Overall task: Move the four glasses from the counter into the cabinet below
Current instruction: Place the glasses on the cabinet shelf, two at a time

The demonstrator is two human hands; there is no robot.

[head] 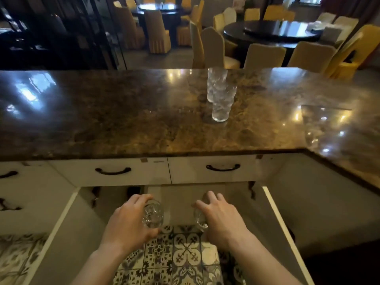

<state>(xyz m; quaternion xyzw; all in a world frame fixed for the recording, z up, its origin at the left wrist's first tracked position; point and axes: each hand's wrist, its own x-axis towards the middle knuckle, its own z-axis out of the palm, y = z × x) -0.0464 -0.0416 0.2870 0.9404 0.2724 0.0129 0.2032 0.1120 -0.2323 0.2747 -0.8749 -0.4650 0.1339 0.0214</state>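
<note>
Two clear cut-glass tumblers stand on the brown marble counter (123, 120): a near glass (221, 103) and a far glass (214, 83) just behind it. My left hand (129, 221) grips a third glass (153, 214) from its left side. In my right hand (220, 217) is a fourth glass (199, 219), mostly hidden by the fingers. Both hands are low, in front of the open cabinet (185, 200) under the counter, whose two doors swing out to either side.
Two closed white drawers with dark handles (113, 170) (223, 167) sit above the cabinet opening. The open doors (59, 229) (281, 227) flank my arms. Patterned floor tiles (185, 251) lie below. The counter turns toward me at right (349, 153). Dining tables and chairs stand beyond.
</note>
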